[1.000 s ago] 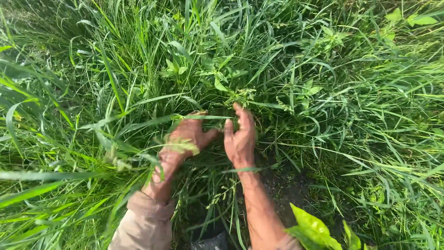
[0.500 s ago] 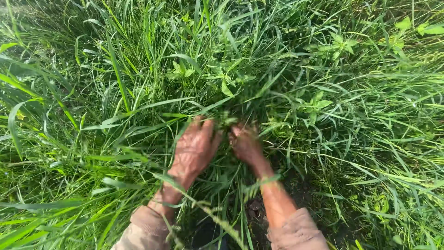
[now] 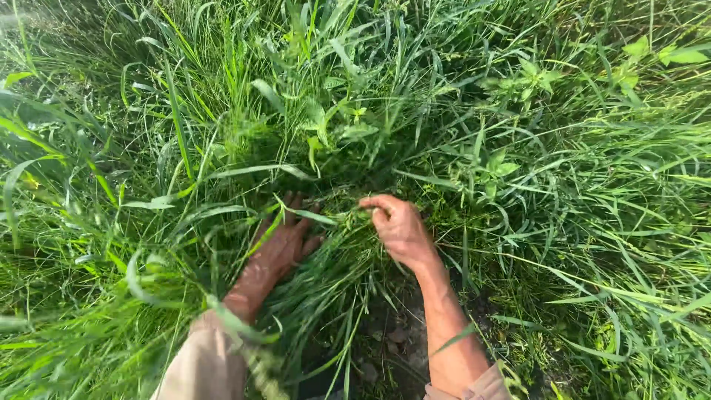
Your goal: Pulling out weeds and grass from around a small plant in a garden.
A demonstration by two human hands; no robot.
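The hands are now spread apart: the left hand (image 3: 285,241) is laid open-fingered against the grass tuft (image 3: 337,255), whose top is pinched by the curled right hand (image 3: 400,226).

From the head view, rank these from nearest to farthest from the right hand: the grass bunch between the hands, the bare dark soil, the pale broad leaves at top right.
Measured from the right hand:
1. Grass bunch, touching its fingers on the left.
2. Bare dark soil, below, beside the forearm.
3. Pale broad leaves, far off in the upper right corner.
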